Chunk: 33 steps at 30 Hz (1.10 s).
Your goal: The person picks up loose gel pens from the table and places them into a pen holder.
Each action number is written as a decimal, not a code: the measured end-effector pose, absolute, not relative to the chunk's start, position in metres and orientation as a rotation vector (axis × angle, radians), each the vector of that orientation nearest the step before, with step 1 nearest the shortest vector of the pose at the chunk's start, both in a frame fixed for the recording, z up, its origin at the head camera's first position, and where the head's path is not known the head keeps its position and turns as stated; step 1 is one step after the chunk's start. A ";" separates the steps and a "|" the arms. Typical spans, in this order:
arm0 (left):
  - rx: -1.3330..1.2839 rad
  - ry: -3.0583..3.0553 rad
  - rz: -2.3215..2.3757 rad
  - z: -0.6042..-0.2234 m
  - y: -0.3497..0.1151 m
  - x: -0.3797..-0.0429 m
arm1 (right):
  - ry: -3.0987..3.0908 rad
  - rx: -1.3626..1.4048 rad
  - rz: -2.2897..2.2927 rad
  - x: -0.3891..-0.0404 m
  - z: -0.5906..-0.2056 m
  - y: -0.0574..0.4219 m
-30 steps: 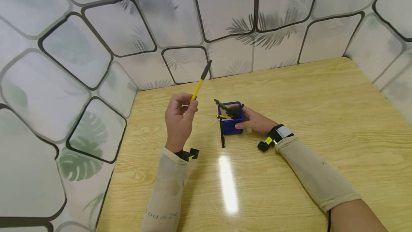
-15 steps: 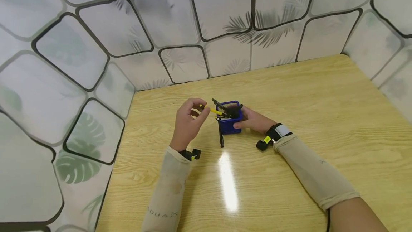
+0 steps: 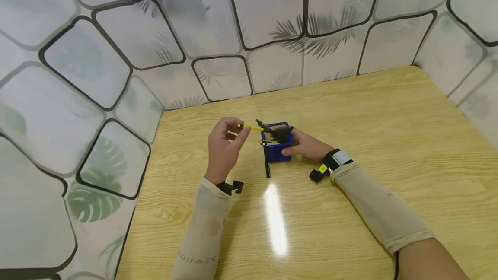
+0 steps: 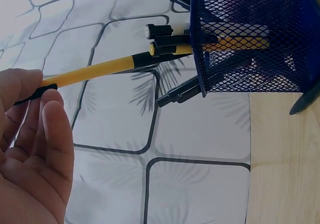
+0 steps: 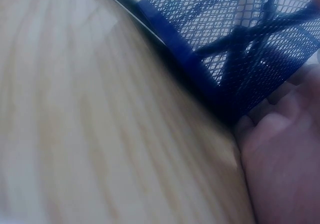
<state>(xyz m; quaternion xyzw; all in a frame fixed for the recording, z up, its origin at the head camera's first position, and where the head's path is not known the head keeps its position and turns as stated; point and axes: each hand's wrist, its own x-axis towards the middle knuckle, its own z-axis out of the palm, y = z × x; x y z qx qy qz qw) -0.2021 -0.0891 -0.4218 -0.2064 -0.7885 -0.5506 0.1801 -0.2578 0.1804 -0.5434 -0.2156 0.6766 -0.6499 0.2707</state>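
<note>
A yellow pen with black ends is pinched between the thumb and fingers of my left hand. It lies nearly level, its far black end at the rim of the blue mesh pen holder. My right hand grips the holder from its right side. Inside the holder lean several pens, among them a yellow-and-black pen, a white-and-black pen and a black pen. The right wrist view shows my right fingers against the mesh, close to the table.
Beside the holder a black pen lies on the wooden table. Patterned wall panels stand along the table's back and left sides. Both wrists wear strapped cameras, such as the right wrist camera.
My left hand has brought the yellow pen down from upright to nearly level, turning its black end toward the holder. Lately it has shifted slightly left. My right hand stays on the holder.
</note>
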 end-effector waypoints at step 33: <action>-0.674 -3.567 -0.749 -0.479 -0.073 -0.198 | 1.809 -0.528 -1.769 -0.254 -0.540 0.178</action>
